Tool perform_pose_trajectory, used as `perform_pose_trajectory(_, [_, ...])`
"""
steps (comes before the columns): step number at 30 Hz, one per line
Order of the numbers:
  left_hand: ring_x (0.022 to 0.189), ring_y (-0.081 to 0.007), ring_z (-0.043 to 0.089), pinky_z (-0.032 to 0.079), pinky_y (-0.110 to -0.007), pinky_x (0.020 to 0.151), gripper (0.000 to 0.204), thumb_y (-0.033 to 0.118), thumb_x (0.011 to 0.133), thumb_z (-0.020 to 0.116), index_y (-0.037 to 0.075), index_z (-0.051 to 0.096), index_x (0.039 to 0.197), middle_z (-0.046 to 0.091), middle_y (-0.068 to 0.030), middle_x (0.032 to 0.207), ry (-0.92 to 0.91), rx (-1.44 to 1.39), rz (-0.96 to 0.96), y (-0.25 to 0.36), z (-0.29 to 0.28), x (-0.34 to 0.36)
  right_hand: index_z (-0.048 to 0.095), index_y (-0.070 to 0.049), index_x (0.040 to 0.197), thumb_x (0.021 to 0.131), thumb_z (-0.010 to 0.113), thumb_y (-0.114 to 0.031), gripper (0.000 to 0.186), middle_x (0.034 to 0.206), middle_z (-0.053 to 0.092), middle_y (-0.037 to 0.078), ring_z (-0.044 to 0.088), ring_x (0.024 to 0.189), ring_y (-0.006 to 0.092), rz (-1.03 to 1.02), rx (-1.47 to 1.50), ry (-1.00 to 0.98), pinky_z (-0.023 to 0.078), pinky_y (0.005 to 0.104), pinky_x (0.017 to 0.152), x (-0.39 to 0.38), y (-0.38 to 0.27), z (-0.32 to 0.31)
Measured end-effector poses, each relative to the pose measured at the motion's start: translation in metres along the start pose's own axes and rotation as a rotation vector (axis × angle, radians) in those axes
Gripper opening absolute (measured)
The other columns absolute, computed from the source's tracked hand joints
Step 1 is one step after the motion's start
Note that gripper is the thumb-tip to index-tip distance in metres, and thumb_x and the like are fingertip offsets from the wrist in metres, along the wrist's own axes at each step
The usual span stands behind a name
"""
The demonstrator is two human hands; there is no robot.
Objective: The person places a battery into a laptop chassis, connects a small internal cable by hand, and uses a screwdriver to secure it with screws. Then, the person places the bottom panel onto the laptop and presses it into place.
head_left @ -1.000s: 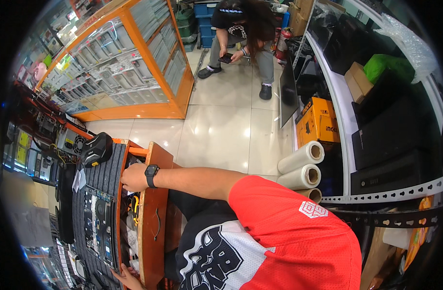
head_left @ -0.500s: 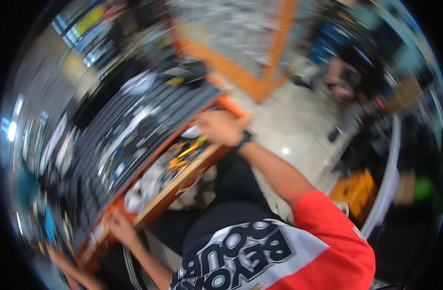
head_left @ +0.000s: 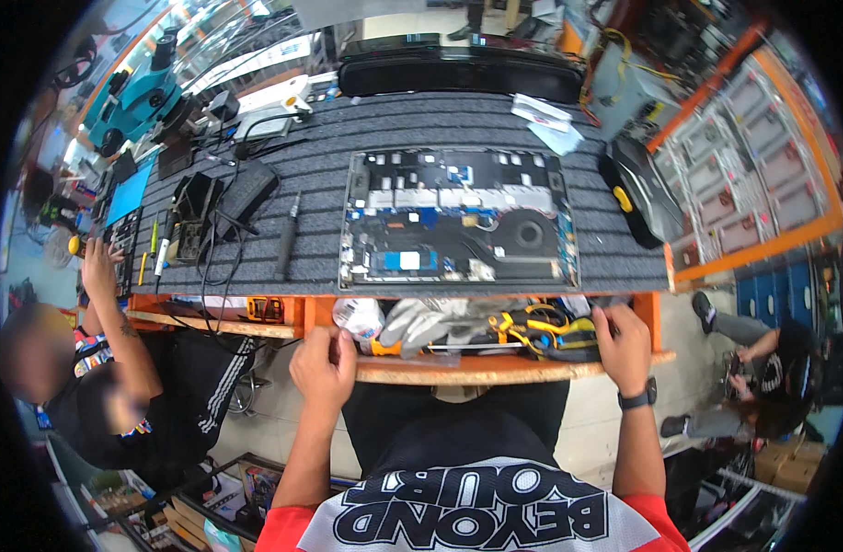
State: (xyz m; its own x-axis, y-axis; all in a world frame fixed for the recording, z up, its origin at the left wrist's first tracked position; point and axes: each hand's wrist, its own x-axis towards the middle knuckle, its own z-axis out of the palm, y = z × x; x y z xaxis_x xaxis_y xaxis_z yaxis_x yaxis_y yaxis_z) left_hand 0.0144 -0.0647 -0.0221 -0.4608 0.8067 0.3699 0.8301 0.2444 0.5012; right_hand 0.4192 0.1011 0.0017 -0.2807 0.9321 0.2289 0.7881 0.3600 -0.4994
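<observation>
View swung round, left hand (head_left: 324, 370), right hand (head_left: 624, 348) at drawer (head_left: 476, 370), grip unclear, tools (head_left: 504, 323) inside, opened laptop (head_left: 458, 221) beyond

Your counter (head_left: 315, 129) carries ribbed grey cloth (head_left: 315, 244), matt and rough-looking. Close to its front edge, the opened laptop (head_left: 458, 221) shows dark matt plastic-looking panels (head_left: 394, 170) beside a smoother, metallic-looking strip (head_left: 430, 198). By the far right corner you have smooth white paper (head_left: 543, 114); along the far edge, a smooth black bar (head_left: 458, 81) with glints on its top. Your drawer (head_left: 495, 366), below the front edge, is orange-coated wood with a rough, bare rim (head_left: 421, 376). Inside it lie knit-cloth gloves (head_left: 440, 317) and smooth, plastic-looking yellow tool handles (head_left: 543, 324).
</observation>
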Motion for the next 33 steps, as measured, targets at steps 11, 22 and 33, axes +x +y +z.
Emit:
perform_pose_trajectory(11, [0.064,-0.0333,0.059,0.047,-0.046,0.061,0.008,0.013,0.086,0.065,0.008,0.061,0.082,0.057,-0.01,0.073,-0.144,0.093,0.078,0.0,-0.013,0.007,0.063,-0.002,0.08,0.096,0.07,-0.012,0.02,0.072,0.06,0.015,0.06,0.064,0.0344,0.041,0.141,-0.015,0.046,0.0447,0.06,-0.001,0.003,-0.003])
perform_pose_trajectory(22, [0.071,-0.0329,0.063,0.049,-0.045,0.065,0.011,0.016,0.092,0.072,0.006,0.067,0.094,0.064,-0.0134,0.081,-0.259,-0.162,0.047,0.09,-0.07,0.024,0.076,-0.001,0.106,0.096,0.064,-0.006,0.017,0.093,0.067,0.01,0.06,0.076,0.0231,-0.26,0.75,0.099,0.048,0.0315,0.069,0.089,-0.129,-0.277])
perform_pose_trajectory(33, [0.077,-0.0314,0.071,0.056,-0.039,0.07,0.021,0.023,0.097,0.068,0.002,0.071,0.096,0.071,-0.0156,0.089,-0.922,-0.458,0.332,0.171,-0.008,0.119,0.081,-0.019,0.114,0.08,0.082,-0.025,0.034,0.102,0.071,-0.004,0.063,0.076,0.0124,-0.803,-0.084,0.395,0.039,0.0266,0.056,0.081,-0.29,-0.5])
